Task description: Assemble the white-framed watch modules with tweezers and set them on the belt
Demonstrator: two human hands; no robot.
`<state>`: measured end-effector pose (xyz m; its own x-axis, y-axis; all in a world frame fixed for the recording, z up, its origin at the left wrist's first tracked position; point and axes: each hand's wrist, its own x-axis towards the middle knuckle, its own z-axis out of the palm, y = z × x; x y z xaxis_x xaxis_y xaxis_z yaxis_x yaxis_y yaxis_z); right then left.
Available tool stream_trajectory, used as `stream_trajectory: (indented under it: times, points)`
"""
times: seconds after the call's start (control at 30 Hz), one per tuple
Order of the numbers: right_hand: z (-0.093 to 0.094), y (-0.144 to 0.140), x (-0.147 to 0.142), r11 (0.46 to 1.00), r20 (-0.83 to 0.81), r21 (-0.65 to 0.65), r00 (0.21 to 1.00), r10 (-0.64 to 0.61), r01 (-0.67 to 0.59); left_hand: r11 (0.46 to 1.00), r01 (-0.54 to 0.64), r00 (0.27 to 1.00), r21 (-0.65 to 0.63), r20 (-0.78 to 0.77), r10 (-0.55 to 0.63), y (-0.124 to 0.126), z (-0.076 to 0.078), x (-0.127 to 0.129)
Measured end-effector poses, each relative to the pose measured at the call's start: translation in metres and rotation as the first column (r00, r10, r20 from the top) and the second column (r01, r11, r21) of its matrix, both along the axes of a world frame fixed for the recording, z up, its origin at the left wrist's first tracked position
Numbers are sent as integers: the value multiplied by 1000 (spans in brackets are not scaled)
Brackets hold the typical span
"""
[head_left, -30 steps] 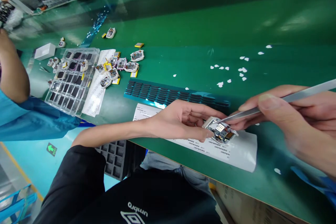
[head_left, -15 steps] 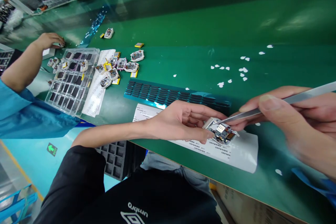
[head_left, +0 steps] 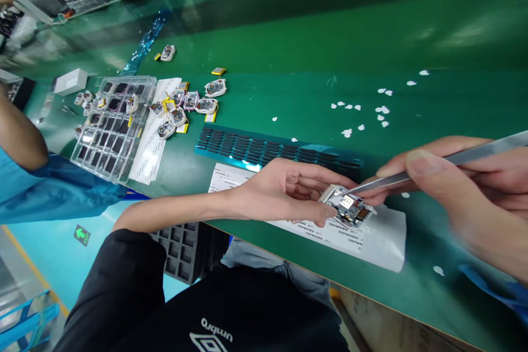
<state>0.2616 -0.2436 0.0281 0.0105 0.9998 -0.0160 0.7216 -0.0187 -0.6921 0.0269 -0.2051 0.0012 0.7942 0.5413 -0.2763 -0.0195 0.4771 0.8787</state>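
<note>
Small white-cased device (head_left: 346, 208), open side up with its circuit board exposed, tilted slightly above a printed paper sheet (head_left: 371, 236) near the table's front edge. Steel tweezers (head_left: 433, 168), slanting in from the right, tips touching the board.

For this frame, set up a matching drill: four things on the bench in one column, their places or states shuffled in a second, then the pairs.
Things
1. tweezers
2. small open device
3. clear compartment tray
4. white scraps

Places or states
A. scattered loose on the green bench, beyond the hands
B. pinched in the right hand, tip at the device
C. far left, by the blue sleeve
D. steadied by the left hand over a printed sheet

Pairs: 1-B, 2-D, 3-C, 4-A
</note>
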Motion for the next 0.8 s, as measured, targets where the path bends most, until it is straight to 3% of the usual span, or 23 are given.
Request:
stream_trajectory:
  times: [0.07, 0.27, 0.43, 0.6, 0.8]
  points:
    - [-2, -1, -1, 997, -57, 57, 998, -42, 45, 1000, 9, 1000, 20, -24, -9, 0, -1, -1]
    - [-11, -1, 3, 990, -47, 144, 999, -10, 16, 1000, 11, 1000, 22, -27, -11, -1, -1, -1]
    - [-16, -5, 5, 982, -42, 189, 999, 20, -12, 996, -12, 998, -84, 58, 17, 0, 0, 1]
    - [-38, -15, 32, 982, 35, 181, 999, 40, -46, 978, -43, 997, -206, 60, 56, 0, 4, 2]
    - [-64, -21, 56, 967, 128, 234, 989, 71, -100, 990, -63, 996, -129, -76, 53, -2, 6, 3]
